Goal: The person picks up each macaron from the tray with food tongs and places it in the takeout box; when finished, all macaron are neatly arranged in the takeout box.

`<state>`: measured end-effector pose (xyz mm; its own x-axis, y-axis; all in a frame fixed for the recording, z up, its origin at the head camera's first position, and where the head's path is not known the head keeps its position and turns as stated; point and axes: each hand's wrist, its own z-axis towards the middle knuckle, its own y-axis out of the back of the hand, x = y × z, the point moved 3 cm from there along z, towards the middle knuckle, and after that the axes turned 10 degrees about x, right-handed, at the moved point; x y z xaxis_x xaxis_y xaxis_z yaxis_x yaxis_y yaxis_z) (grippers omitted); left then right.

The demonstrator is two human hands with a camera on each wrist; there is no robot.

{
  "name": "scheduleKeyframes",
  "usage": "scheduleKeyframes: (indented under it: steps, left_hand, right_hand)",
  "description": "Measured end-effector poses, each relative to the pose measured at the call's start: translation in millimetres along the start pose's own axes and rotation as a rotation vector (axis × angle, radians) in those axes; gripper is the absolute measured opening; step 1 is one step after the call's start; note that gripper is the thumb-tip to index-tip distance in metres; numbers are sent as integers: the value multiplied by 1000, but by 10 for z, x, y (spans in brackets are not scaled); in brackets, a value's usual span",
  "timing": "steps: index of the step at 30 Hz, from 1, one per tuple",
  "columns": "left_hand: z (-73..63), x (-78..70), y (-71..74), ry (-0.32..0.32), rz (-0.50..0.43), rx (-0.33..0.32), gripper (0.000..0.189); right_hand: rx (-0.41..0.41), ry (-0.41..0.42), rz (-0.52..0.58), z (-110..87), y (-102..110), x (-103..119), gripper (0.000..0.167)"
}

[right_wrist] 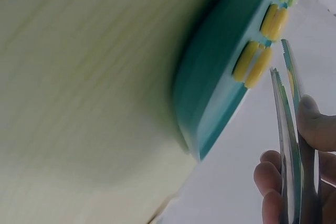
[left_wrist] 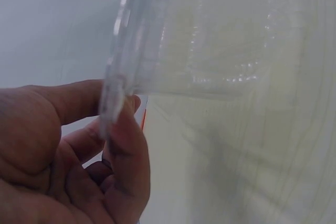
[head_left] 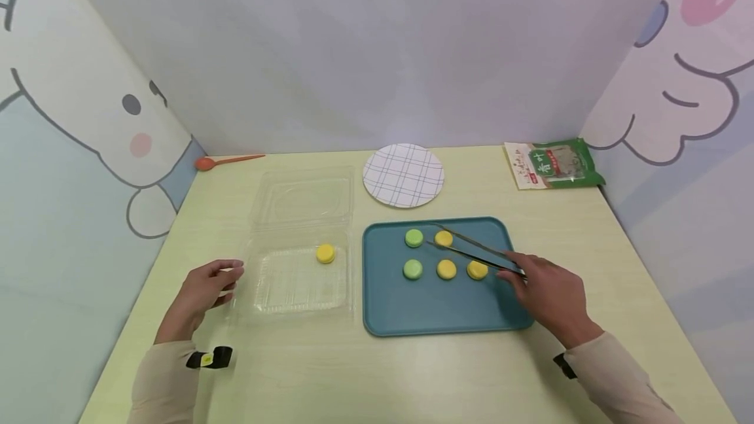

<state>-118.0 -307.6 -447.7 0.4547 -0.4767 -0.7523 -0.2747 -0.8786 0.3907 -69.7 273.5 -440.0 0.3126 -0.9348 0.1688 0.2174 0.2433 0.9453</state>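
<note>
My right hand (head_left: 548,293) holds metal tweezers (head_left: 480,258) over the blue tray (head_left: 389,313), their tips apart around the upper yellow macaron (head_left: 444,238) in the head view. Two green macarons (head_left: 413,269) and two more yellow macarons (head_left: 446,269) lie on the tray. The right wrist view shows the tweezers (right_wrist: 286,129) between thumb and fingers, above the tray's edge. At the left, my left hand (head_left: 209,286) pinches the rim of a clear plastic box (left_wrist: 118,77) between thumb and fingers. One yellow macaron (head_left: 325,253) sits inside that box, near its right side; its lid (head_left: 303,198) is folded back.
A round checked plate (head_left: 403,175) lies behind the tray. An orange spoon (head_left: 206,163) rests at the back left, and a green and white packet (head_left: 554,163) at the back right. Walls border the table (head_left: 330,378) at the back and both sides.
</note>
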Motion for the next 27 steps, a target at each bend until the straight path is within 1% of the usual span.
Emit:
scheduleKeyframes:
  steps: [9,13,20,27]
  left_hand:
    - [4,14,7,-7,-4,11,52]
    - [-5,5,10,-23,-5,15,53]
    - [-6,8,14,-15,-8,14,52]
    - [-6,13,14,-13,-3,11,52]
  right_hand:
    - [22,-6,-13,-18,7,-35,52]
    - [22,-3,-17,-18,-1,-51,50]
    - [38,-10,-18,-27,-30,-67,50]
    - [41,-5,-20,-11,1,-48,48]
